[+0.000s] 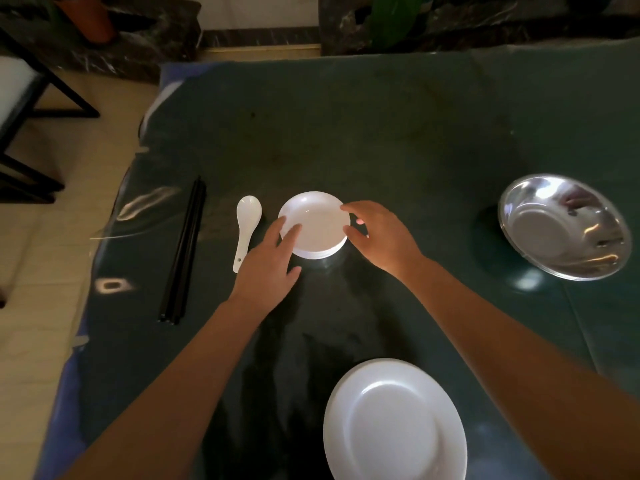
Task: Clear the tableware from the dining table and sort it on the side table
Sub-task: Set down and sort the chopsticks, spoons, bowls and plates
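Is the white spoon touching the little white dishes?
Apart. The head view shows a strip of dark table between the white spoon and the stack of little white dishes.
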Demonstrator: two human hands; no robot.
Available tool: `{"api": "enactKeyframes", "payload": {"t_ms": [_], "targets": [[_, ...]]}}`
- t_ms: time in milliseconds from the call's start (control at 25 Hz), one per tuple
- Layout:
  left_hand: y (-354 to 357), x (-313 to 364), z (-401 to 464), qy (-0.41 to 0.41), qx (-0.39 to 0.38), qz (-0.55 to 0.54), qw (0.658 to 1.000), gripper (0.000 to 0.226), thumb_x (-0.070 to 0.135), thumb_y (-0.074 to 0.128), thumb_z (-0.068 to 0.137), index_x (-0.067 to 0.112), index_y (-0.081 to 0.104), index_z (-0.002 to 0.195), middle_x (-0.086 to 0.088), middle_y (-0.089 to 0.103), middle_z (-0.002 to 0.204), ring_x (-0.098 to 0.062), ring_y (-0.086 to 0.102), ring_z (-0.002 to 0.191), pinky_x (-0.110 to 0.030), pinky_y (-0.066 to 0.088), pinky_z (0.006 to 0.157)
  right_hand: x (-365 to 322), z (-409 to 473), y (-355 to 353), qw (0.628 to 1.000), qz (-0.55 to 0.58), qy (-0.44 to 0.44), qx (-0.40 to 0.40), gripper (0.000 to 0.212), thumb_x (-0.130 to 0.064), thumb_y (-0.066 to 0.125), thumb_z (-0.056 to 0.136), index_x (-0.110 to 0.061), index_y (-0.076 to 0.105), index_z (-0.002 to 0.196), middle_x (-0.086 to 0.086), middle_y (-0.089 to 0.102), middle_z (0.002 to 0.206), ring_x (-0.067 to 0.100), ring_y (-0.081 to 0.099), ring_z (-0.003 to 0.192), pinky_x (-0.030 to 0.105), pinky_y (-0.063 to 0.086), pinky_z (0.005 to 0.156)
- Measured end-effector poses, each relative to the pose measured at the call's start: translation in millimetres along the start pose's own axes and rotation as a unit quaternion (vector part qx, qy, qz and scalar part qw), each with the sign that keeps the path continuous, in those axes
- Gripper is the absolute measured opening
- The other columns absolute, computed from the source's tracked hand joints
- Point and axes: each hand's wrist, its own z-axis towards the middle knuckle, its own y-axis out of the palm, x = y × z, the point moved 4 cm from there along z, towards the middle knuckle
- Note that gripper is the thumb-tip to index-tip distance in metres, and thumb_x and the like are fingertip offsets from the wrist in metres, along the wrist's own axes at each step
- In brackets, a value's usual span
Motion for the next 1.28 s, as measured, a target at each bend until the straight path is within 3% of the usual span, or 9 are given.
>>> {"api": "enactKeyframes", "payload": {"t_ms": [120, 240, 400, 480, 600, 840, 960, 1120, 1280], "targets": [[-25.8, 18.9, -34.3, -0.002, 0.075, 0.051, 0.996, 0.052, 0.022, 0.064, 0.082, 0.010, 0.046, 0.129, -0.014, 0.053, 0.130, -0.030, 0.058, 0.108, -0.045, 0.047, 0.093, -6.8, -48.5, -21.9, 0.998, -0.052, -0.017, 0.032, 0.038, -0.026, 0.055, 0.090, -0.019, 0.053, 0.127, 0.006, 0.057, 0.127, 0.023, 0.051, 0.119, 0.041, 0.050, 0.092], [-34.5, 48.3, -90.3, 0.049, 0.133, 0.008, 0.990, 0.038, 0.018, 0.066, 0.079, 0.008, 0.059, 0.115, -0.013, 0.065, 0.109, -0.029, 0.063, 0.099, -0.047, 0.047, 0.092, -13.9, -122.2, -37.8, 0.985, -0.126, -0.062, 0.098, 0.034, -0.017, 0.066, 0.082, -0.011, 0.063, 0.115, 0.014, 0.065, 0.108, 0.031, 0.063, 0.099, 0.039, 0.057, 0.068], [-8.8, 85.3, -167.5, 0.099, 0.088, -0.016, 0.991, 0.041, 0.030, 0.050, 0.082, 0.010, 0.061, 0.116, -0.010, 0.065, 0.112, -0.026, 0.063, 0.099, -0.043, 0.048, 0.091, -9.4, -220.2, -25.0, 0.980, -0.165, -0.080, 0.070, 0.040, -0.017, 0.072, 0.075, -0.011, 0.065, 0.114, 0.018, 0.064, 0.115, 0.035, 0.062, 0.104, 0.041, 0.058, 0.073], [12.4, 91.4, -198.4, 0.016, 0.024, -0.085, 0.996, 0.044, 0.032, 0.051, 0.085, 0.013, 0.055, 0.124, -0.004, 0.059, 0.120, -0.021, 0.059, 0.105, -0.033, 0.047, 0.089, 2.7, -259.9, -9.1, 0.994, -0.104, 0.015, 0.023, 0.049, -0.021, 0.070, 0.079, -0.015, 0.056, 0.126, 0.015, 0.055, 0.130, 0.033, 0.054, 0.116, 0.043, 0.057, 0.080], [47.8, 91.3, -229.6, -0.192, -0.069, -0.265, 0.942, 0.049, 0.028, 0.057, 0.087, 0.016, 0.044, 0.132, 0.003, 0.049, 0.124, -0.016, 0.053, 0.110, -0.029, 0.046, 0.089, 23.0, -298.7, 14.5, 0.975, 0.084, 0.207, -0.019, 0.059, -0.022, 0.061, 0.085, -0.018, 0.036, 0.139, 0.009, 0.039, 0.141, 0.026, 0.039, 0.126, 0.041, 0.042, 0.098], [67.9, 90.0, -232.8, -0.338, -0.070, -0.419, 0.840, 0.034, 0.002, 0.053, 0.085, 0.008, 0.054, 0.119, -0.013, 0.061, 0.114, -0.027, 0.059, 0.100, -0.048, 0.054, 0.083, 34.6, -307.8, 29.6, 0.935, 0.154, 0.320, -0.020, 0.055, -0.006, 0.049, 0.085, -0.018, 0.039, 0.137, 0.007, 0.048, 0.134, 0.025, 0.050, 0.117, 0.034, 0.042, 0.095], [66.3, 91.6, -233.9, -0.358, -0.063, -0.472, 0.803, 0.033, -0.001, 0.053, 0.085, 0.011, 0.057, 0.116, -0.011, 0.062, 0.111, -0.028, 0.059, 0.099, -0.041, 0.058, 0.071, 41.5, -303.9, 23.1, 0.916, 0.198, 0.348, -0.015, 0.041, -0.003, 0.051, 0.080, -0.021, 0.059, 0.116, 0.003, 0.066, 0.108, 0.020, 0.060, 0.097, 0.026, 0.044, 0.078], [60.4, 94.8, -232.1, -0.348, -0.038, -0.519, 0.780, 0.034, -0.003, 0.054, 0.085, 0.020, 0.062, 0.108, 0.002, 0.066, 0.098, -0.021, 0.062, 0.093, -0.030, 0.057, 0.063, 48.6, -300.0, 14.7, 0.899, 0.236, 0.369, -0.001, 0.035, -0.002, 0.057, 0.075, -0.024, 0.067, 0.102, -0.011, 0.065, 0.081, 0.011, 0.059, 0.078, 0.024, 0.044, 0.071], [50.0, 103.1, -202.0, -0.329, -0.026, -0.553, 0.765, 0.035, -0.004, 0.054, 0.085, 0.024, 0.063, 0.104, 0.010, 0.067, 0.095, -0.011, 0.063, 0.089, -0.026, 0.058, 0.061, 60.4, -280.2, -6.4, 0.892, 0.271, 0.360, 0.033, 0.037, -0.001, 0.060, 0.073, -0.027, 0.067, 0.098, -0.015, 0.065, 0.077, 0.013, 0.064, 0.080, 0.029, 0.052, 0.072]]}}
